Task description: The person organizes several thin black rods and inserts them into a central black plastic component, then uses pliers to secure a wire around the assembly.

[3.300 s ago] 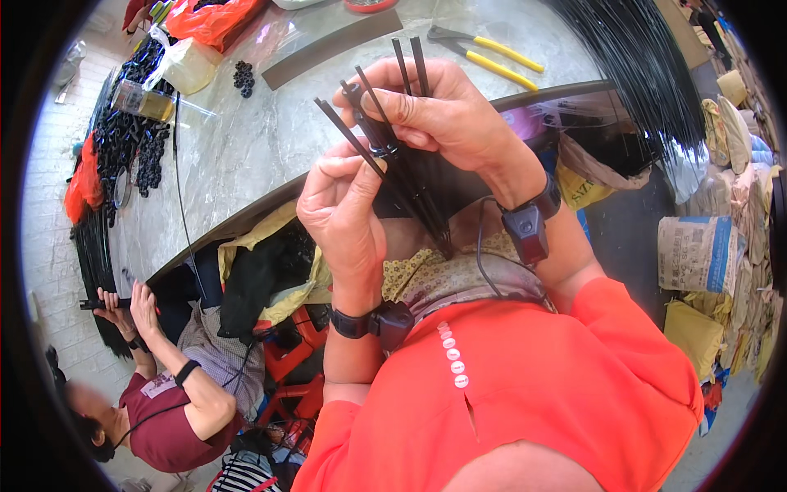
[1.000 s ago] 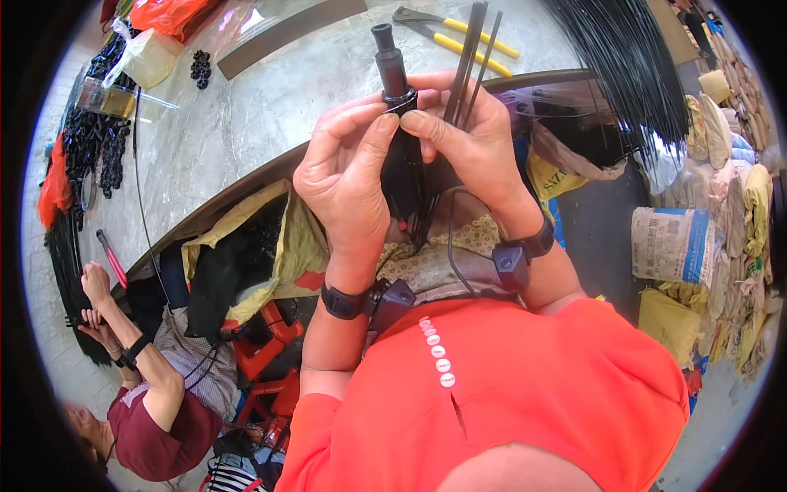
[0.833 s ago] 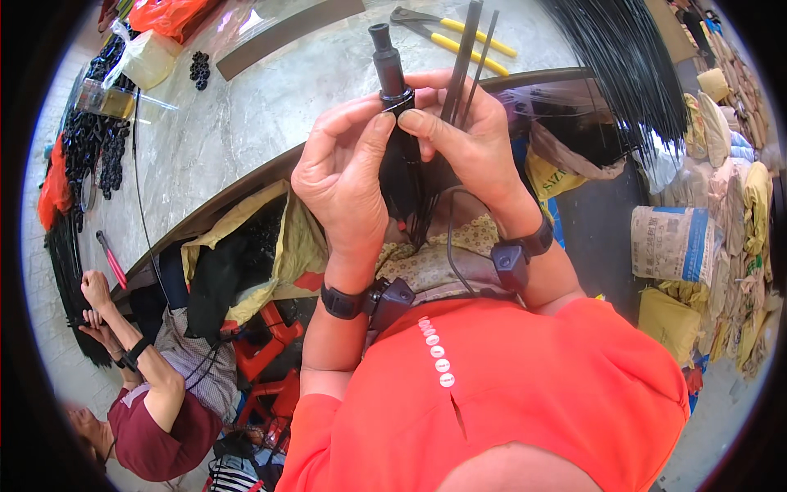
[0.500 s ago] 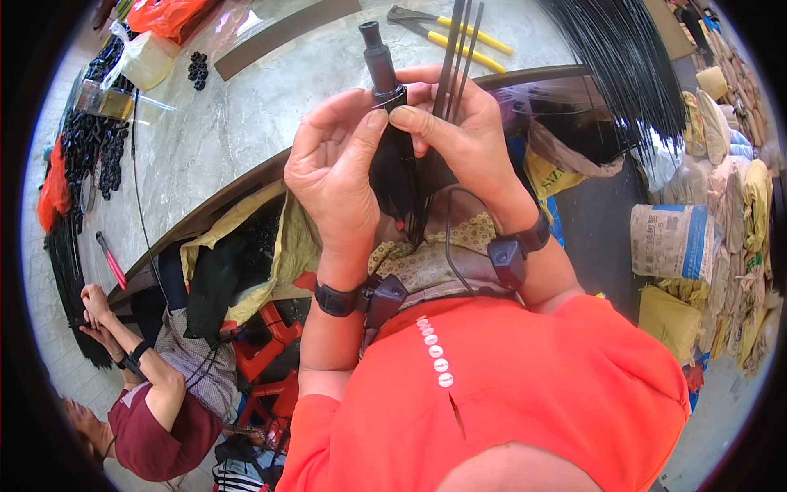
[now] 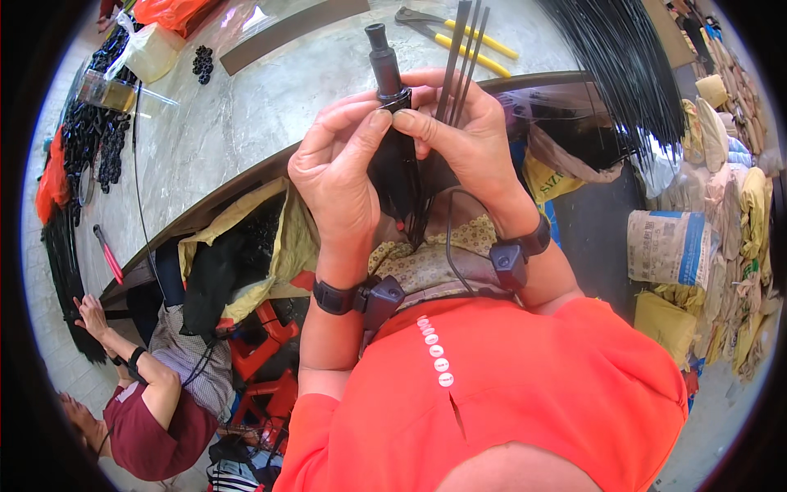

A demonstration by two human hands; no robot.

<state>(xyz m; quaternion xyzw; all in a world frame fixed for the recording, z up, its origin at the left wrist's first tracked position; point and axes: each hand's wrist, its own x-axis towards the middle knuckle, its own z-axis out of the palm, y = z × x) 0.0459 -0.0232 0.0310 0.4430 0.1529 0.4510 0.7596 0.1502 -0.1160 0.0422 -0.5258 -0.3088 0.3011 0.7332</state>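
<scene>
Nearest the camera, both hands meet chest-high above an orange shirt, each wrist wearing a dark band with a small device; the left hand (image 5: 336, 168) has its grip pinched, thumb and forefinger closed on the collar of a black cylindrical fitting (image 5: 385, 61) that stands nearly upright, its narrow tip pointing away from the body; the right hand (image 5: 467, 135) has its grip clenched around a few thin black rods (image 5: 459, 57) that rise just beside the fitting, while its fingertips press on the same collar; below the hands a dark bundle of rod ends hangs toward the lap; to do this step well, I judge the left pinch should keep the fitting steady and square while the right feeds one rod at a time, keeping the spare rods fanned clear so they do not snag the opening; beyond the hands lies the grey desk (image 5: 270, 107), carrying yellow-handled pliers (image 5: 459, 37), a small heap of black parts (image 5: 202, 61) and a large sheaf of black rods (image 5: 623, 74) at the far right; a seated person (image 5: 156, 410) works low at the left; compared with half a second ago, the fitting stands a little straighter and the hands have barely shifted.
</scene>
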